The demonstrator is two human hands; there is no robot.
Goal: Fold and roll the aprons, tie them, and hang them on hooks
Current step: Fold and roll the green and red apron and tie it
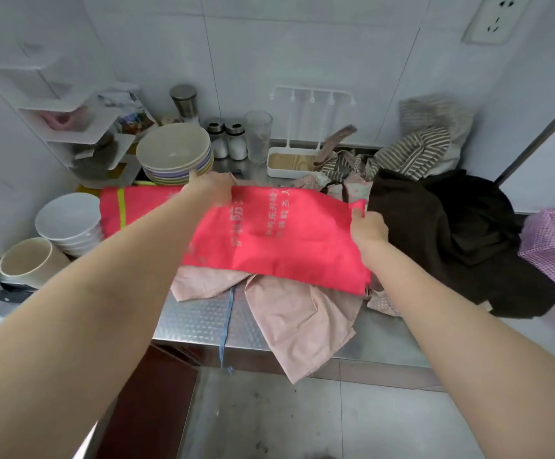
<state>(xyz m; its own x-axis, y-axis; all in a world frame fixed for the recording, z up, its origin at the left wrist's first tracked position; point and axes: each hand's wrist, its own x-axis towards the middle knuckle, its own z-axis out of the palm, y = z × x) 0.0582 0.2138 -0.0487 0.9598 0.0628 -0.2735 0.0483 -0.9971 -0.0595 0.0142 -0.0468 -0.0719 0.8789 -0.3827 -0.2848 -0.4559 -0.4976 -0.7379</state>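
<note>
A red apron point(286, 246) with pale printed characters lies spread across the steel counter point(203, 319), over a light pink apron point(299, 323) that hangs off the front edge. My left hand point(211, 188) grips the red apron's far edge near the middle. At the apron's right edge, my right hand point(367, 228) pinches the cloth. A white hook rack point(312, 97) stands at the back by the wall.
Stacked bowls point(175, 154) and white bowls point(69, 223) sit at the left, with a beige cup point(28, 260). Shakers and a glass point(258, 134) stand at the back. Dark brown point(441, 246), striped point(415, 150) and purple checked point(554, 246) aprons pile at the right.
</note>
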